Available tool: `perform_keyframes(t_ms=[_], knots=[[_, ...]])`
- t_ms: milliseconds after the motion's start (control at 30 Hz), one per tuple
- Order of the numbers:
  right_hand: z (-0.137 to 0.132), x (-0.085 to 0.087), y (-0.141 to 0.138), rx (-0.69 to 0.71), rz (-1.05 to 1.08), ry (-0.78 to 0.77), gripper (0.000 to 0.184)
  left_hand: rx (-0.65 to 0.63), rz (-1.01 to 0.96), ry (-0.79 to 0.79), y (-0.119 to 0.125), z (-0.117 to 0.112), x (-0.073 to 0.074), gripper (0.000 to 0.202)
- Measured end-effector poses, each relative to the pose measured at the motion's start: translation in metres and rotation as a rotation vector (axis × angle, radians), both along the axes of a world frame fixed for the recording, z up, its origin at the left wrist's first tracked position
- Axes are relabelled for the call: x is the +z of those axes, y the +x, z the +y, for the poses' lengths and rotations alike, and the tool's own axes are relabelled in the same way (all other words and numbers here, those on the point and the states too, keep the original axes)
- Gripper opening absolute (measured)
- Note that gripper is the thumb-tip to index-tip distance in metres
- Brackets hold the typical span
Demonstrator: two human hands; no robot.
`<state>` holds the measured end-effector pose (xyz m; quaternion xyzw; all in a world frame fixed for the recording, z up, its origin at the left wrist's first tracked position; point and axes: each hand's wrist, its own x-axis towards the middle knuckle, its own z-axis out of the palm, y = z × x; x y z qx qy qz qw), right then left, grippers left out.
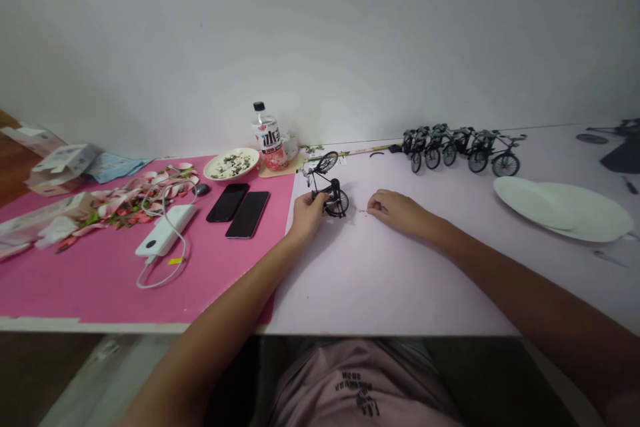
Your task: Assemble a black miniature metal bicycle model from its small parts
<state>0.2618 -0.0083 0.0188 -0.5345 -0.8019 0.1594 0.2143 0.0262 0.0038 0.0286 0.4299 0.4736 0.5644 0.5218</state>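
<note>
In the head view, the left hand (pixel 306 210) had its fingers closed around the lower end of a small model bicycle (pixel 330 190). The bicycle stood tilted on the pale worktop (pixel 380 280), near the back edge and just beside the pink mat (pixel 100 280). The right hand (pixel 393 208) rested close by on the worktop with its fingertips drawn together. Whether they pinched a part was too small to tell. The work looked like fine fitting, best done with the left grip firm on the frame rather than the thin wheels, and both wrists kept planted. A row of model bicycles (pixel 460 147) stood further along the back edge, well apart.
</note>
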Motion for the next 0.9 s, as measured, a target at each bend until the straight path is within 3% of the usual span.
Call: perform_keyframes(t_ms=[167,300,467,900], knots=[[-0.001,-0.005,-0.006,-0.033,0.02,0.047,0.012,-0.016,0.012,0.039,-0.001,0.002,-0.004,0.024],[-0.003,0.0,-0.011,-0.087,0.183,0.064,0.006,-0.067,0.032,0.113,-0.002,0.001,-0.008,0.038],[-0.006,0.005,-0.014,-0.134,0.391,0.117,0.013,-0.147,0.056,0.178,-0.001,-0.002,-0.01,0.051],[-0.009,0.004,-0.018,-0.135,0.405,0.23,0.012,-0.179,-0.07,0.092,-0.001,0.001,-0.01,0.048]])
